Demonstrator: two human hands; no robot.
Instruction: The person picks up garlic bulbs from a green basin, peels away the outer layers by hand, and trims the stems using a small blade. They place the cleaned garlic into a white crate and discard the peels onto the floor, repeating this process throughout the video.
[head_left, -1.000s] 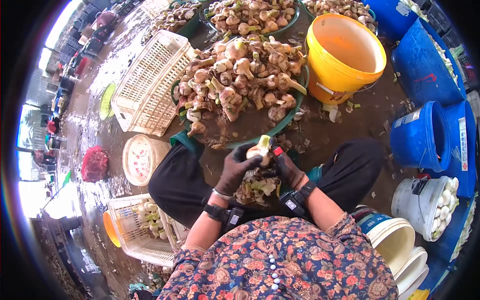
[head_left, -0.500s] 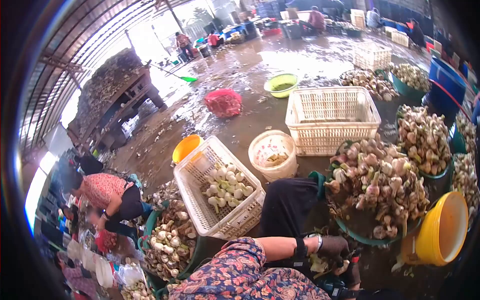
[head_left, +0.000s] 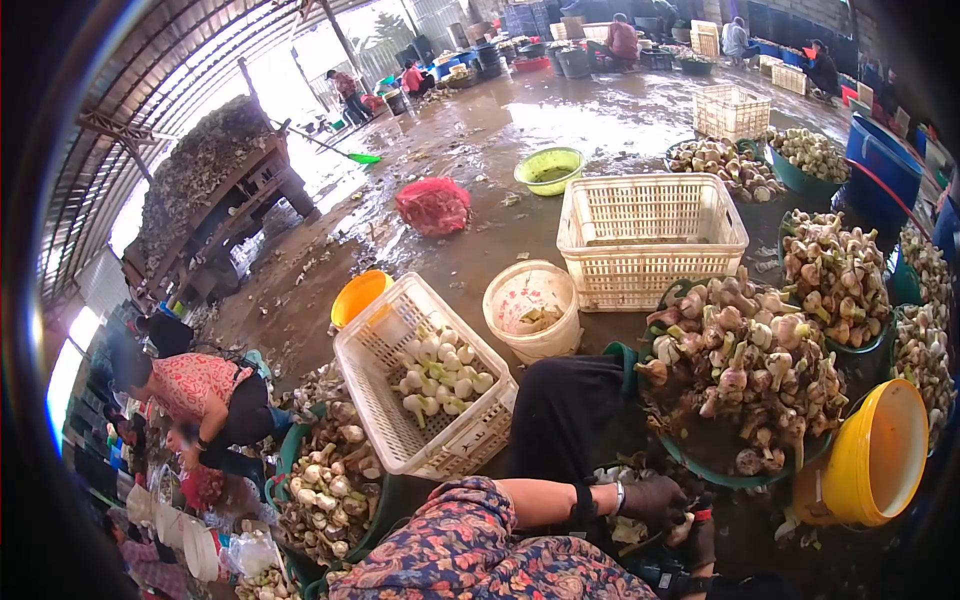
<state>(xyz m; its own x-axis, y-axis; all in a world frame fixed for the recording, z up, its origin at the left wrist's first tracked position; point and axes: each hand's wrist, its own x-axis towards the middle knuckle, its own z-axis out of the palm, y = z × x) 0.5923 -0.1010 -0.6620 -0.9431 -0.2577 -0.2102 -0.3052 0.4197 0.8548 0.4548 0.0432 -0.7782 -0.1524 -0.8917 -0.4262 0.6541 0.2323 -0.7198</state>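
Note:
My left hand [head_left: 652, 499], in a dark glove with a bracelet at the wrist, reaches out from a floral sleeve [head_left: 450, 545]. Its fingers close around a pale garlic bulb [head_left: 680, 529] at my lap. Right beside it my right hand [head_left: 704, 545], also dark-gloved, is closed, with a small red piece [head_left: 702, 515] showing at its top; what it grips is mostly hidden. Below the left hand lie loose garlic peelings [head_left: 629, 532]. Beyond my knee a green tub [head_left: 690, 462] is heaped with untrimmed garlic [head_left: 745, 370].
A white crate [head_left: 430, 465] holds trimmed garlic [head_left: 445, 372]. Near it stand a white bucket [head_left: 530, 345], another crate [head_left: 650, 270] and a tilted yellow bucket [head_left: 835, 480]. A co-worker [head_left: 205, 400] sits at left by a garlic tub [head_left: 325, 490]. A loaded trailer [head_left: 215, 190] stands behind.
The view has turned slightly, so the crates and tubs sit a little further left. My two hands stay close together around the garlic bulb.

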